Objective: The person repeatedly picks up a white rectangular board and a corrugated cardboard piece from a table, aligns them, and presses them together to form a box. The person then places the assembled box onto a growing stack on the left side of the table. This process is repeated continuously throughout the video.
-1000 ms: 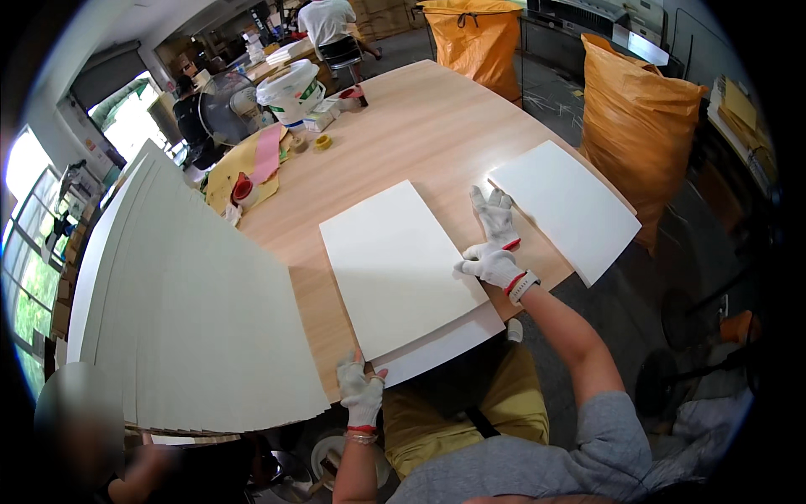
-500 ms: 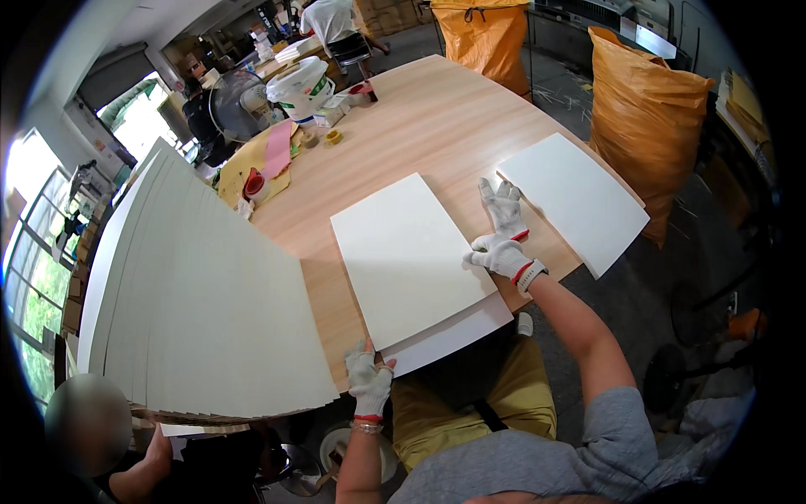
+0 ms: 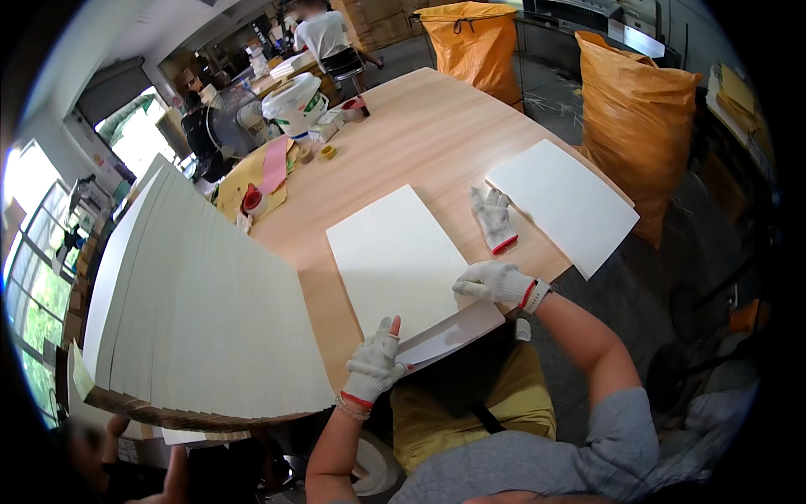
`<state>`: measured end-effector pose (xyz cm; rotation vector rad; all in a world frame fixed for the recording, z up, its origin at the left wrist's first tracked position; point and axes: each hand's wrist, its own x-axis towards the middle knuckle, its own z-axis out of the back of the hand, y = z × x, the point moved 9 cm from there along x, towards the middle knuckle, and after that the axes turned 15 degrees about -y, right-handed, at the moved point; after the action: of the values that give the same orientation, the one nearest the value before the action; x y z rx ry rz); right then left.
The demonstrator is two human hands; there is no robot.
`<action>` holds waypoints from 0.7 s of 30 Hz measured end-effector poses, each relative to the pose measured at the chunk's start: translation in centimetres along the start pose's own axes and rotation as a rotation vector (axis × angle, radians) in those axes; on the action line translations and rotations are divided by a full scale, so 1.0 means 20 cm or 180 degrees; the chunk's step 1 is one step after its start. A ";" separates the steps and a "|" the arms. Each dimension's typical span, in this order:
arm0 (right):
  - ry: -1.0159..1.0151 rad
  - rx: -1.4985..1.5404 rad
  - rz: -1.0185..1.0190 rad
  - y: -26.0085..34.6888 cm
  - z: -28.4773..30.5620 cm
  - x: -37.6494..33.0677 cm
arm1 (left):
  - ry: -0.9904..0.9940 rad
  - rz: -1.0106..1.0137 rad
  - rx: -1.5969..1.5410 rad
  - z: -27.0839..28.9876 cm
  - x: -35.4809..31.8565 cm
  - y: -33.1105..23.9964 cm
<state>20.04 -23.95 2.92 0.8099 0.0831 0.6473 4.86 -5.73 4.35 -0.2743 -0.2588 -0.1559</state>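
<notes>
A white rectangular board (image 3: 399, 252) lies on the table in front of me, over a white sheet (image 3: 457, 329) whose near strip sticks out toward me and is partly raised. My left hand (image 3: 375, 361), in a white glove with bare fingertips, is at the board's near left corner. Its index finger points up along the board and its thumb is apart, by the sheet's edge. My right hand (image 3: 495, 283), gloved and wearing a wristwatch, rests at the board's near right edge with fingers pressed together. Whether they pinch anything is hidden. An unworn white glove (image 3: 493, 220) lies beyond it.
A tall stack of pale boards (image 3: 210, 311) fills the left. Another white sheet (image 3: 567, 202) overhangs the table's right edge. Tape rolls (image 3: 327, 152) and a white bucket (image 3: 294, 105) stand farther back. Orange sacks (image 3: 634, 126) stand beyond the table; other people are nearby.
My left hand has moved up and right onto the board's corner. The right hand has drawn nearer and its fingers have closed together. The sheet's near strip has lifted.
</notes>
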 end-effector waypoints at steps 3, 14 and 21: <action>0.0351 0.0146 -0.0577 -0.06 0.05 -0.01 | -0.0247 -0.0535 0.0315 0.05 0.00 -0.11; -0.0111 -0.0168 -0.0673 -0.16 -0.06 -0.01 | -0.0243 0.2234 -0.0811 -0.14 0.01 0.44; -0.0198 -0.0568 -0.0477 -0.12 -0.03 0.06 | 0.0393 0.1591 -0.0080 -0.22 0.15 0.57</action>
<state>22.02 -24.18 1.01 0.6440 0.0287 0.4802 10.84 3.46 -1.74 -0.3450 -0.0603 0.3176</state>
